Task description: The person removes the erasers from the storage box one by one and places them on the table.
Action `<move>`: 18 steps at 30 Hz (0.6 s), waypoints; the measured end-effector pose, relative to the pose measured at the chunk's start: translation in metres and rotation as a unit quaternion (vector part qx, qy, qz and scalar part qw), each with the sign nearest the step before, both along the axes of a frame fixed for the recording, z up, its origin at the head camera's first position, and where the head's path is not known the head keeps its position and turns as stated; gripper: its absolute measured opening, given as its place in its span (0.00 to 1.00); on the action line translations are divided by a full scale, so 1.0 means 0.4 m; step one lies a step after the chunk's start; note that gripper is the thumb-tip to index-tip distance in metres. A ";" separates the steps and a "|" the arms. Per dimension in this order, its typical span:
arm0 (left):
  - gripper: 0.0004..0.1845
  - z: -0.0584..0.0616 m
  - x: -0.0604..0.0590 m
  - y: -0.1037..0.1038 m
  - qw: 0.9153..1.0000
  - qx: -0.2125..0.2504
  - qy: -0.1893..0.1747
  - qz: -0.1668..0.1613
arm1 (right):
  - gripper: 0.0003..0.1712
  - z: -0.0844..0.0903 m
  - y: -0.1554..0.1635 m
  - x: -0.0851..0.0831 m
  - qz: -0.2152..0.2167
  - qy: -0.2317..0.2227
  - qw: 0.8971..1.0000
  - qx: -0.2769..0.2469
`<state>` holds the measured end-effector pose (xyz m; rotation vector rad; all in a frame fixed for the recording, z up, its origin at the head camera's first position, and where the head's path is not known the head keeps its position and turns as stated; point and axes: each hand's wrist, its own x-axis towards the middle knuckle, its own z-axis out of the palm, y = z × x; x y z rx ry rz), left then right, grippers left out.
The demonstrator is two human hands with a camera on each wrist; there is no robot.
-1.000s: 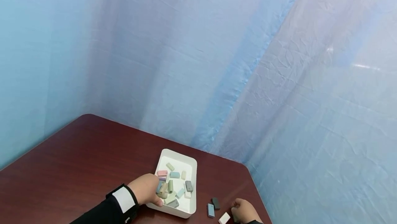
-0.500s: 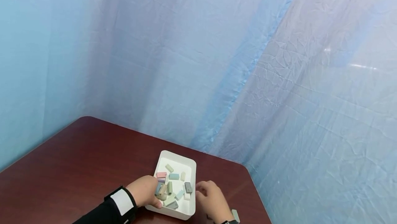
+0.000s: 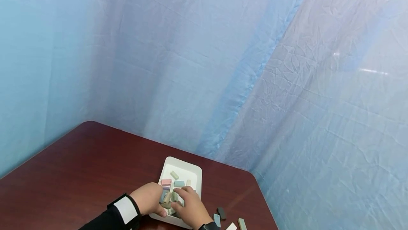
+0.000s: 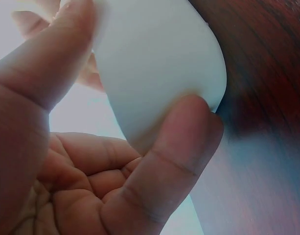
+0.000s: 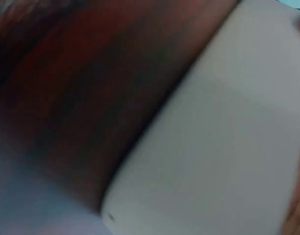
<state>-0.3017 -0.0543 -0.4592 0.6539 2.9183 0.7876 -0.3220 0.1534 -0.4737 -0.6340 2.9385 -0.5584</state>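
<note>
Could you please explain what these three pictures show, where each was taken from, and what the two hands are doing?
There is no machine here: a person works with two bare hands and wears three cameras. The wide picture comes from a camera on the head, looking down at a dark red table in front of a blue sheet. On the table stands a white tray with small pastel blocks in it. A few loose blocks lie on the table to its right.

The left hand grips the tray's near left wall; the left wrist camera shows this close up, with thumb and fingers on the white wall. The right hand reaches into the tray over the blocks; whether it holds one cannot be seen. The right wrist camera gives only a blurred view of the tray's outside and the table.
</note>
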 end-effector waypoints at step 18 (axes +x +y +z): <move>0.22 -0.001 0.001 0.004 1.000 -0.004 0.012 0.012 | 0.12 0.009 -0.002 0.010 0.036 0.019 0.999 0.022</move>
